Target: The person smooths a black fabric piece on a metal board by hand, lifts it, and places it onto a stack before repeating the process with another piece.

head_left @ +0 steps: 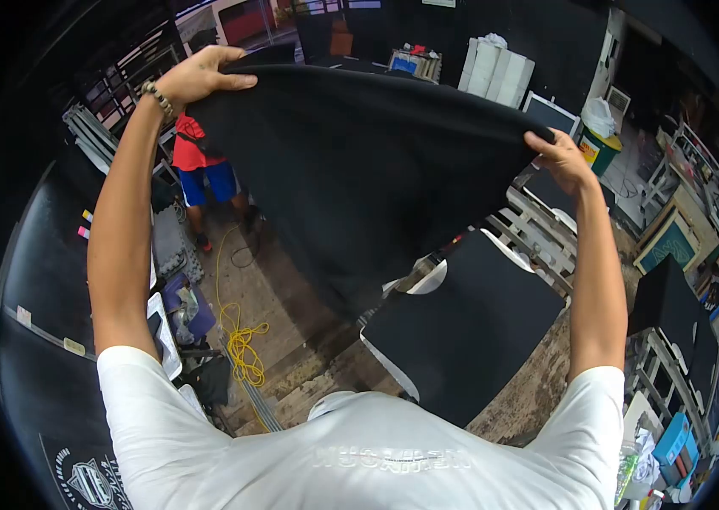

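A wide piece of black cloth [359, 161] hangs stretched between my two raised hands. My left hand [206, 75], with a beaded bracelet at its wrist, pinches the cloth's upper left corner between thumb and fingers. At the upper right corner, my right hand [559, 153] grips the edge, thumb on the near side. The cloth's lower tip droops toward the middle of the view. Below and right of it lies a flat panel covered in black fabric [470, 327], with white curved pieces along its edges.
Behind the cloth on the left stands a person in a red shirt [192, 140] and blue shorts. A yellow cord [244, 353] lies coiled on the worn floor. At right are a metal frame [538, 225], a green and yellow bin [602, 149] and a blue box [676, 450].
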The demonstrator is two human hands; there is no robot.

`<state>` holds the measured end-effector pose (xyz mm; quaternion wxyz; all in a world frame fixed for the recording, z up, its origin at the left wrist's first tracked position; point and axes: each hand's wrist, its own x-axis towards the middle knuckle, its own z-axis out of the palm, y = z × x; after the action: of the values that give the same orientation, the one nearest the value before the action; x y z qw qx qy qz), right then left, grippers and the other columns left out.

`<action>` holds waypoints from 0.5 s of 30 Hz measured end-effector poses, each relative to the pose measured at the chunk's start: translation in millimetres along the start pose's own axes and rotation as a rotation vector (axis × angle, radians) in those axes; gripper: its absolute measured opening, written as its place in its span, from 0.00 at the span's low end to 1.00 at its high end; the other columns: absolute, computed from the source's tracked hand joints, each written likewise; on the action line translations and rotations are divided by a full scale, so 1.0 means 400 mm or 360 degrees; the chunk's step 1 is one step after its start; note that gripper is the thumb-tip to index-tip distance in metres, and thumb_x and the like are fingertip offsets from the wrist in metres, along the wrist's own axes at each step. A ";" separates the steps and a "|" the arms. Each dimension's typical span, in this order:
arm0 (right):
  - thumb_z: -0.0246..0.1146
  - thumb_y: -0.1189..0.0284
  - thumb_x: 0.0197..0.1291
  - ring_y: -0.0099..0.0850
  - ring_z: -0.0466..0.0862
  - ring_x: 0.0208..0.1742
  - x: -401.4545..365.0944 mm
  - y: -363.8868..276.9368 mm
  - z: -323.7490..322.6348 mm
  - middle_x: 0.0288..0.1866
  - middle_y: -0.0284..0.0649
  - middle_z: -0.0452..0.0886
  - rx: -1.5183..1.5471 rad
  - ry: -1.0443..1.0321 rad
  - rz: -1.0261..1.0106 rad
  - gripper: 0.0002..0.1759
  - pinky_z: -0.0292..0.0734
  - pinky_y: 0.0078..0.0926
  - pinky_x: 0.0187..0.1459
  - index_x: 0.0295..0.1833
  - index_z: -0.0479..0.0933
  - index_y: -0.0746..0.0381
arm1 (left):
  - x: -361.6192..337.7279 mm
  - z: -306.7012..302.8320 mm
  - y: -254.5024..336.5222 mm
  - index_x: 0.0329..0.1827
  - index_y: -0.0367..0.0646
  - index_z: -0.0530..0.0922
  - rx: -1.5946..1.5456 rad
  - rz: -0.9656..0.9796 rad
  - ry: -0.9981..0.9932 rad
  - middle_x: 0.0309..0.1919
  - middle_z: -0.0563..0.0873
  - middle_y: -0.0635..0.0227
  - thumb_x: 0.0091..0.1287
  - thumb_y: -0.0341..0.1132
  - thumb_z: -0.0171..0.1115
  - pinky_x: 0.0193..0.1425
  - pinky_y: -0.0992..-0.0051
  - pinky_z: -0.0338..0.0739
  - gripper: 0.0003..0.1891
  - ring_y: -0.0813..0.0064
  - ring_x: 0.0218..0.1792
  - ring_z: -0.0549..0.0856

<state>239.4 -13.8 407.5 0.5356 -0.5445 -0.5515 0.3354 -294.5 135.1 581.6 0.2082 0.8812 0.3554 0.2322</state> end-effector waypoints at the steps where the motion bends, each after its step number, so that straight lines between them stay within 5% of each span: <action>1: 0.74 0.54 0.57 0.27 0.81 0.50 0.010 -0.002 -0.017 0.47 0.36 0.85 0.0123 0.0013 -0.0024 0.28 0.73 0.30 0.54 0.53 0.79 0.63 | -0.017 -0.001 -0.001 0.49 0.32 0.80 -0.0235 -0.0104 -0.0092 0.42 0.87 0.68 0.62 0.39 0.75 0.47 0.79 0.82 0.21 0.81 0.39 0.86; 7: 0.67 0.64 0.67 0.24 0.81 0.54 -0.071 -0.098 0.012 0.54 0.36 0.82 0.0466 0.0022 -0.0341 0.20 0.74 0.25 0.60 0.58 0.75 0.64 | -0.125 0.015 0.007 0.43 0.39 0.78 -0.0634 -0.0160 -0.0114 0.34 0.84 0.75 0.69 0.38 0.68 0.41 0.85 0.80 0.11 0.89 0.34 0.83; 11: 0.67 0.63 0.67 0.26 0.82 0.55 -0.134 -0.100 -0.062 0.56 0.36 0.82 0.0629 0.0363 -0.0509 0.19 0.74 0.27 0.61 0.58 0.77 0.62 | -0.255 0.033 0.074 0.45 0.40 0.77 -0.0973 0.0180 0.0038 0.37 0.84 0.73 0.70 0.35 0.66 0.43 0.85 0.79 0.10 0.88 0.36 0.83; 15: 0.68 0.63 0.66 0.27 0.84 0.55 -0.182 -0.252 -0.117 0.56 0.39 0.84 0.0567 0.0629 -0.0810 0.22 0.79 0.25 0.57 0.61 0.78 0.63 | -0.268 -0.015 0.110 0.49 0.39 0.78 -0.0656 0.0451 0.0262 0.42 0.85 0.71 0.71 0.36 0.63 0.49 0.82 0.79 0.11 0.85 0.43 0.84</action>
<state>247.5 -111.8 496.5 0.7845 -0.3423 -0.4883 0.1705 -343.2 29.9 581.9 0.3189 0.8394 0.1893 0.3974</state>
